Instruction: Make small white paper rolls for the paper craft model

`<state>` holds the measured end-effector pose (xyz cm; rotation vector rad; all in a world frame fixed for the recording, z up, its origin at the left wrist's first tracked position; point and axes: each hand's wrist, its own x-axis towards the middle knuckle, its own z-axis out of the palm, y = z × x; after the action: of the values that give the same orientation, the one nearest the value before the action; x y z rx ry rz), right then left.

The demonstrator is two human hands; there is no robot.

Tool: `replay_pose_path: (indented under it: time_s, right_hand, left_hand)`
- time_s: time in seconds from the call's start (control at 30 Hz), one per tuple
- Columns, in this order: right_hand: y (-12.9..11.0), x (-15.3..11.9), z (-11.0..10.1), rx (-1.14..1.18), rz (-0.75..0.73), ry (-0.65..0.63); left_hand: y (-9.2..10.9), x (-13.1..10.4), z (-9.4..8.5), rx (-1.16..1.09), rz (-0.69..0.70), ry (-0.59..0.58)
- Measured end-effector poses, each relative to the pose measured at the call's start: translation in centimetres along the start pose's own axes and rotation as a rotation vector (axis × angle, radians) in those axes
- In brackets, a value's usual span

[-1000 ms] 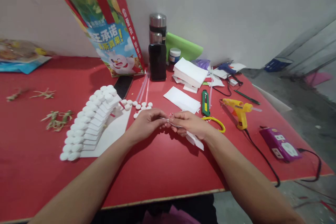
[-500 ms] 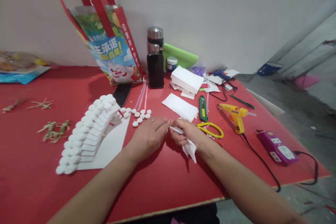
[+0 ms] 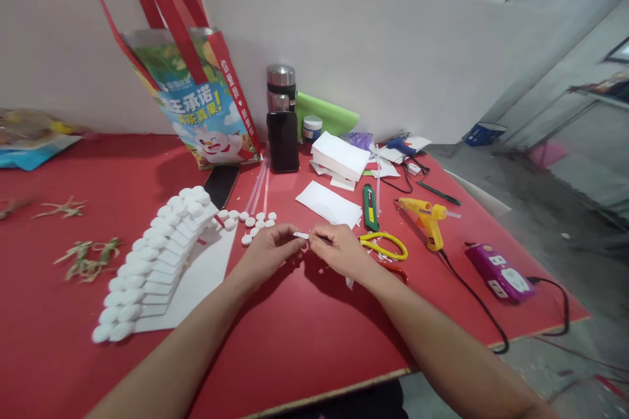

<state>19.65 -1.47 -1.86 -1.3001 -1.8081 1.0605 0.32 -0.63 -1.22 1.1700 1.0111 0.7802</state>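
Note:
My left hand (image 3: 274, 250) is closed in a pinch at the middle of the red table. Between its fingertips and those of my right hand shows a small white strip (image 3: 301, 235). My right hand (image 3: 340, 252) meets it fingertip to fingertip, its fingers curled. A corner of crumpled white tissue (image 3: 349, 283) sticks out below the right hand; most of it is hidden. White round discs (image 3: 250, 222) lie just beyond my left hand. Scissors with yellow and red handles (image 3: 400, 247) lie beside my right hand, their blades partly covered by it.
At left stands a curved stepped model (image 3: 162, 255) topped with white discs on a white board. White sheets (image 3: 328, 201), a green cutter (image 3: 370, 207), a yellow glue gun (image 3: 426, 217) and a purple power strip (image 3: 500, 272) lie right. Behind stand a bag (image 3: 206, 105) and phone (image 3: 283, 142).
My hands have lifted slightly and their fingertips have come together at a small white strip. The tissue in my right hand is now mostly hidden. The view has shifted a little.

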Motion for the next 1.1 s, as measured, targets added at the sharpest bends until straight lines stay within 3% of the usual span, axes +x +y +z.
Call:
replay_pose_path:
  time_s: [0.27,0.43,0.7,0.8,0.9,1.03,1.1]
  right_hand:
    - [-0.2,0.0,-0.1,-0.101,-0.043,-0.011]
    - [-0.4,0.0,0.0,-0.064,0.004,-0.042]
    - [-0.9,0.2,-0.4,0.116,0.107,-0.089]
    - [-0.9,0.3,-0.4,0.213,0.166,-0.114]
    - [-1.1,0.3,0.0,0.318,0.255,-0.121]
    - [-1.5,0.3,0.4,0.435,0.354,-0.171]
    - [-1.5,0.3,0.6,0.454,0.363,-0.186]
  left_hand:
    - [0.3,-0.2,-0.3,0.134,0.050,0.012]
    - [0.2,-0.2,-0.2,0.270,0.145,0.060]
    - [0.7,-0.3,-0.2,0.069,0.072,-0.002]
    - [0.7,-0.4,-0.2,0.098,0.097,0.000]
    - [0.5,-0.6,-0.1,0.302,0.237,0.053]
    - [0.0,-0.9,0.1,0.834,0.630,0.144]
    - [-0.1,-1.0,0.2,0.974,0.740,0.146]
